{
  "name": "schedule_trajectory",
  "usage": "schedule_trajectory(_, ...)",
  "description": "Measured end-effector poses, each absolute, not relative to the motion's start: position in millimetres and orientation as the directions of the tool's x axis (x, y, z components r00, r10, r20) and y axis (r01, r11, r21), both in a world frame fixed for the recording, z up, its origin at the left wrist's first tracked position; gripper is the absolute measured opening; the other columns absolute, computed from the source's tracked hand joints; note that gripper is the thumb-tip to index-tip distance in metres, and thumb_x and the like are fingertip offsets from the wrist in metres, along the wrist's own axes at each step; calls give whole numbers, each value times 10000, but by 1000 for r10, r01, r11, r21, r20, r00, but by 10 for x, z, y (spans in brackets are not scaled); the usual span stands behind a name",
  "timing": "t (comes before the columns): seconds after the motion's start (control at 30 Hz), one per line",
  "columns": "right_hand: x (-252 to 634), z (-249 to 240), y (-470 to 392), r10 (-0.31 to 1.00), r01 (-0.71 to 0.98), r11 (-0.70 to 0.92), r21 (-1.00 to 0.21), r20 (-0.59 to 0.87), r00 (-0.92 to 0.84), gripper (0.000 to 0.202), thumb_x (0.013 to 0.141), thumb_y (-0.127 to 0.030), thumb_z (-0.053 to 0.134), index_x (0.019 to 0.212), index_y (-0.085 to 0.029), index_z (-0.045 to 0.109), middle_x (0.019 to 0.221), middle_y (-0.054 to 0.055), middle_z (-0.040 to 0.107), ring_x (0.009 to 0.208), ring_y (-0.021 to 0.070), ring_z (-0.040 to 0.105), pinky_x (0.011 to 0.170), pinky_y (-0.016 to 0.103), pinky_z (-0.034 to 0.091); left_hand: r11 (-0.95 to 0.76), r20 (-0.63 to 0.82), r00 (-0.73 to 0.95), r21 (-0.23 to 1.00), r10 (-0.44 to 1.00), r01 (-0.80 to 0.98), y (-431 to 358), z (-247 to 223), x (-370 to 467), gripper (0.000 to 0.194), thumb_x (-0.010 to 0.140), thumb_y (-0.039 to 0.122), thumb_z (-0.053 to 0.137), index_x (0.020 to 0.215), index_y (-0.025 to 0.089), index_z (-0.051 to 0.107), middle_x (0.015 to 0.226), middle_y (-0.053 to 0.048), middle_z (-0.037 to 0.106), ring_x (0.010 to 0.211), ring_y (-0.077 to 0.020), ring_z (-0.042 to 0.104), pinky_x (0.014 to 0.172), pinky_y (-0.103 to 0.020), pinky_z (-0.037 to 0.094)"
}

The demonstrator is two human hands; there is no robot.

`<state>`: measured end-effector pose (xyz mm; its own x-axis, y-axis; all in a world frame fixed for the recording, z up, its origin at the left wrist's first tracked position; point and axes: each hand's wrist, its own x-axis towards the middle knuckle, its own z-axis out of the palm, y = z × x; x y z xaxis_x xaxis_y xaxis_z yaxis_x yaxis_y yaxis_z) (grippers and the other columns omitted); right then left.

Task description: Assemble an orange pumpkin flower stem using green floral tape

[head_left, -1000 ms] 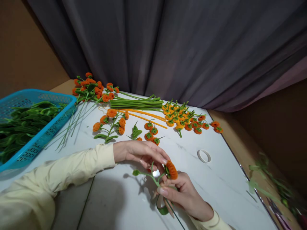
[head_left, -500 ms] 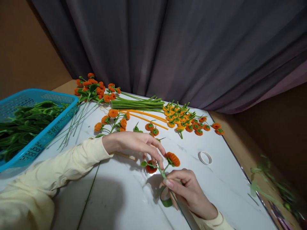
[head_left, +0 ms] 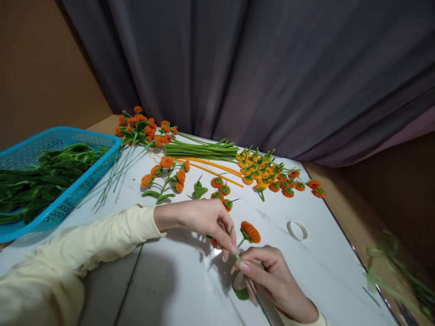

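Between thumb and fingers, my right hand (head_left: 272, 276) grips a thin green stem (head_left: 255, 296) that slants down toward the bottom edge. An orange flower (head_left: 250, 232) branches from its top. My left hand (head_left: 212, 224) pinches the stem's upper part, just above my right fingertips. Behind my left fingers another orange flower (head_left: 215, 244) is mostly hidden. A roll of green tape (head_left: 240, 292) hangs by my right fingers, partly covered by them.
A blue basket (head_left: 64, 201) of green leaves stands at left. Orange flowers (head_left: 136, 124), green stems (head_left: 200, 149), yellow flowers (head_left: 253, 167) and orange strips (head_left: 214, 168) lie farther back. A white ring (head_left: 297, 230) lies right; a finished-looking spray (head_left: 166, 181) lies left of centre.
My left hand has moved down and closed its fingertips on the stem near my right hand. The whole view has shifted slightly.
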<state>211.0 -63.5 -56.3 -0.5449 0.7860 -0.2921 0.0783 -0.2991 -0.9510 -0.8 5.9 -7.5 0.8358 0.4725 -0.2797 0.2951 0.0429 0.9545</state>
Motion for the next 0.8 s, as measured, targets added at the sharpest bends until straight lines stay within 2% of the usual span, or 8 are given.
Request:
schedule_trajectory(0.2, 2094, -548, -620, 696, -60, -497, -866, -357, -623, 364, 726, -455, 700, 696, -95, 659, 307, -62, 394, 247, 47, 372, 274, 132, 165, 23, -199, 853, 977, 483, 214, 34, -24, 1, 258, 756, 365, 676, 762, 108, 697, 678, -51, 675, 578, -99, 533, 556, -193, 395)
schedule_trajectory(0.37, 2073, -653, -596, 543, -161, -678, -718, -341, -767, 344, 678, -422, 743, 644, -91, 654, 297, -66, 412, 191, 0, 207, 239, 127, 54, -32, -116, 869, 988, 481, 150, 8, -17, 21, 182, 745, 307, 700, 741, 126, 715, 688, -41, 680, 595, -95, 519, 584, -185, 408)
schedule_trajectory(0.53, 2043, -787, -620, 490, -217, -725, -653, -268, -830, 327, 704, -393, 715, 671, -69, 680, 274, -90, 330, 185, -1, 160, 250, 138, 56, -92, -56, 878, 989, 476, 112, 5, -38, 28, 181, 748, 321, 700, 758, 144, 735, 692, -33, 674, 630, -104, 541, 617, -183, 426)
schedule_trajectory(0.6, 2036, -848, -655, 504, -235, -713, -661, -250, -827, 355, 685, -425, 717, 668, -72, 683, 288, -81, 343, 207, 8, 196, 268, 144, 108, -115, -17, 879, 990, 476, 81, 6, -53, 37, 223, 743, 353, 701, 752, 133, 735, 697, -45, 670, 641, -112, 548, 624, -193, 435)
schedule_trajectory(0.7, 2040, -911, -707, 563, -218, -631, -745, -246, -789, 403, 657, -483, 723, 629, -83, 679, 366, -22, 457, 304, 47, 356, 333, 168, 244, -184, 101, 888, 983, 449, -19, 4, -64, 52, 208, 767, 327, 680, 740, 127, 730, 718, -64, 674, 699, -135, 576, 669, -211, 455)
schedule_trajectory(0.8, 2055, -883, -712, 637, -157, -537, -829, -276, -720, 399, 627, -483, 752, 606, -92, 675, 427, 9, 502, 396, 76, 444, 392, 184, 310, -403, 267, 884, 910, 383, -100, 12, -38, 59, 148, 802, 193, 632, 700, 128, 717, 738, -77, 680, 777, -152, 574, 757, -235, 451)
